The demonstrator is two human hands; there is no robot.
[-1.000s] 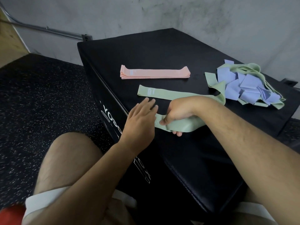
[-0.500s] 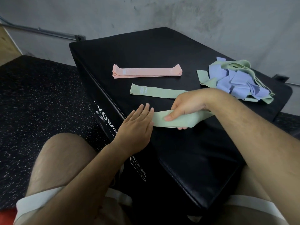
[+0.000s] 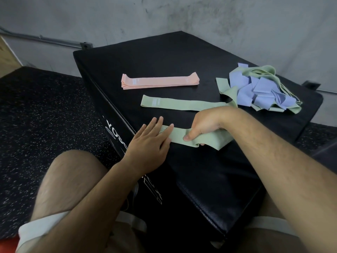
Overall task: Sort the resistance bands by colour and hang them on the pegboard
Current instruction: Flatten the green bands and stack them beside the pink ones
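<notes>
A green band point(image 3: 177, 136) lies near the front edge of the black padded box point(image 3: 209, 170). My right hand point(image 3: 206, 127) pinches it between thumb and fingers. My left hand point(image 3: 151, 143) lies flat with fingers spread, pressing the band's left end onto the box. A second green band point(image 3: 182, 105) lies flat just behind, its right end running into the mixed pile. A neat stack of pink bands point(image 3: 159, 82) sits farther back. A tangled pile of purple and green bands point(image 3: 260, 90) rests at the right. No pegboard is in view.
The box stands against a grey concrete wall point(image 3: 200, 19). Dark speckled rubber floor point(image 3: 36, 115) lies to the left. My bare knees and shorts fill the bottom of the view. A metal conduit point(image 3: 45, 38) runs along the wall's base.
My left hand has slid onto the green band's left end and now presses it flat. My right hand has drawn the band out straighter to the right.
</notes>
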